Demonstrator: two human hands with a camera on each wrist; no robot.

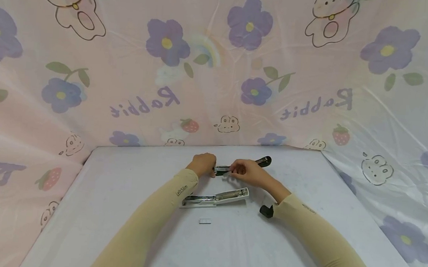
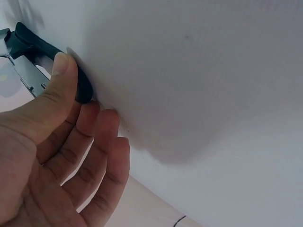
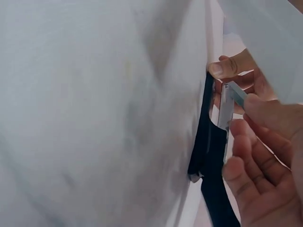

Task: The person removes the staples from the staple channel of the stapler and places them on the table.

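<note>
A black stapler (image 1: 263, 161) lies opened out near the back of the table, its metal staple channel (image 3: 226, 106) exposed. My left hand (image 1: 202, 164) pinches the end of its black base (image 2: 84, 87) between thumb and fingers. From the other side, my right hand (image 1: 248, 172) pinches a short silver strip of staples (image 3: 238, 93) between thumb and finger. One end of that strip is right at the channel, tilted to it in the right wrist view. Nearer to me, a white stapler (image 1: 231, 196) lies opened out, its left end partly behind the left sleeve.
Another small silver strip of staples (image 1: 205, 221) lies on the white table (image 1: 204, 254) in front of the white stapler. A black object (image 1: 267, 212) shows beside the right sleeve. Printed cloth (image 1: 210, 87) hangs behind the table and along both sides.
</note>
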